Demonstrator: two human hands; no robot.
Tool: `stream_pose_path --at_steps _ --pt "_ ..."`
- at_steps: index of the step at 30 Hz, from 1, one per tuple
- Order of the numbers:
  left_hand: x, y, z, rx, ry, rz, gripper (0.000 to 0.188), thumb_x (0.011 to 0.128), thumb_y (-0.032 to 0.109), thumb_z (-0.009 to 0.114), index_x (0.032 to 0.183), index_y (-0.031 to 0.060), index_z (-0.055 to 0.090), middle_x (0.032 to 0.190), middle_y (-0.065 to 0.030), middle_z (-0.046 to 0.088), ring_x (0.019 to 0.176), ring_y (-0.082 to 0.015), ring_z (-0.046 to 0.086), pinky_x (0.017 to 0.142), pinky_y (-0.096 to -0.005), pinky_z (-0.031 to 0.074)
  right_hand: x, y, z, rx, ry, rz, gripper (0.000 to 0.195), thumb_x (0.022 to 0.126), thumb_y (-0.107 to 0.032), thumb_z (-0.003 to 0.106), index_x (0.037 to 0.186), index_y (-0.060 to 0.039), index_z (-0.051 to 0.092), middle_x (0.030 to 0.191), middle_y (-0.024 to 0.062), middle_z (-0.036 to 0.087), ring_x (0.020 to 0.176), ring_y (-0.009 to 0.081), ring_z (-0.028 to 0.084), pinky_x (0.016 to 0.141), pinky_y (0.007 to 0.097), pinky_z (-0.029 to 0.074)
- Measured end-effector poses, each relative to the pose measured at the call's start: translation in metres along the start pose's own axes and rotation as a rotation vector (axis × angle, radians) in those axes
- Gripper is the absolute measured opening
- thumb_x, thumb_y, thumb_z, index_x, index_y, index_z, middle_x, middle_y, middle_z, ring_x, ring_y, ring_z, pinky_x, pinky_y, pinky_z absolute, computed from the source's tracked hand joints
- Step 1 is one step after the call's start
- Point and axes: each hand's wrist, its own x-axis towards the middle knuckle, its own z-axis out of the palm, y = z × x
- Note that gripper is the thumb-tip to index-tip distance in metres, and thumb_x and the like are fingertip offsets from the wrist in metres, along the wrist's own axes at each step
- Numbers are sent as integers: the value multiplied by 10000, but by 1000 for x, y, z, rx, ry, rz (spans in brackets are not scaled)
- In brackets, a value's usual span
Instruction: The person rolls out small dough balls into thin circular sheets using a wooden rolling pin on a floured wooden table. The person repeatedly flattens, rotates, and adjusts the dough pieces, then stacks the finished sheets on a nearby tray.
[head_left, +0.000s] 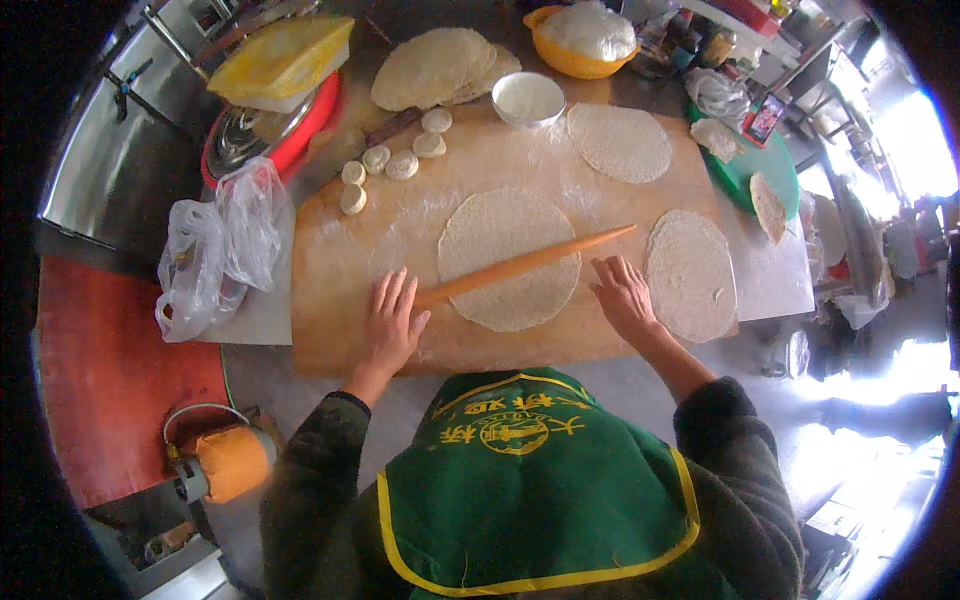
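A tapered wooden rolling pin (517, 264) lies slantwise across a thin round sheet of dough (510, 304) on the wooden board (337, 330). My left hand (394, 319) is at the pin's left end, fingers spread and thumb apart. Whether it touches that end or only rests beside it, I cannot tell. My right hand (622, 292) is held low between the round sheet and another rolled sheet (691, 277) at the right. Its fingers are slightly bent, away from the pin, with nothing in them. A third sheet (621, 142) lies at the board's far right.
Several small dough pieces (403, 164) sit at the back left, near a white bowl (529, 101) and stacked flat sheets (435, 67). Plastic bags (217, 247) lie left of the board. A green lid-like disc (776, 165) holds a phone (763, 120) and dough scraps.
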Motion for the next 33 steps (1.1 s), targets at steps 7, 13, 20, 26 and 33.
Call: stream_pose_path --at_steps 7,13,20,26,33 --pt "44 -19 33 -44 110 -22 294 925 164 630 1185 34 592 1216 -147 595 1134 -355 559 949 -458 459 73 -66 -6 650 133 444 383 884 -83 632 1262 -135 610 1129 154 665 999 323 672 767 438 565" --pt "65 -25 16 25 182 29 365 903 163 650 1247 62 583 1296 -137 580 1214 -350 527 1012 -495 411 91 -137 -118 495 -50 310 251 895 -183 651 1094 -29 651 872 124 704 681 275 677 616 402 544" --pt "64 4 25 -3 172 146 483 858 178 699 1301 48 558 1423 -197 468 1351 -401 401 1094 -528 341 39 -154 -190 -176 197 -111 97 871 -106 610 951 -62 644 875 76 605 979 230 621 940 414 435" --pt "79 41 17 -258 158 137 358 895 141 670 1232 37 606 1151 -150 631 1180 -306 553 995 -466 423 7 -137 -193 -104 241 -74 107 902 -165 641 889 -60 645 852 64 610 865 239 615 915 413 445" --pt "119 209 -30 -872 55 218 286 1014 219 546 1180 9 646 1148 -159 671 1117 -271 605 957 -404 460 -41 -42 -73 1442 314 564 209 962 -280 560 1020 -93 633 1025 66 662 1015 252 623 970 378 425"
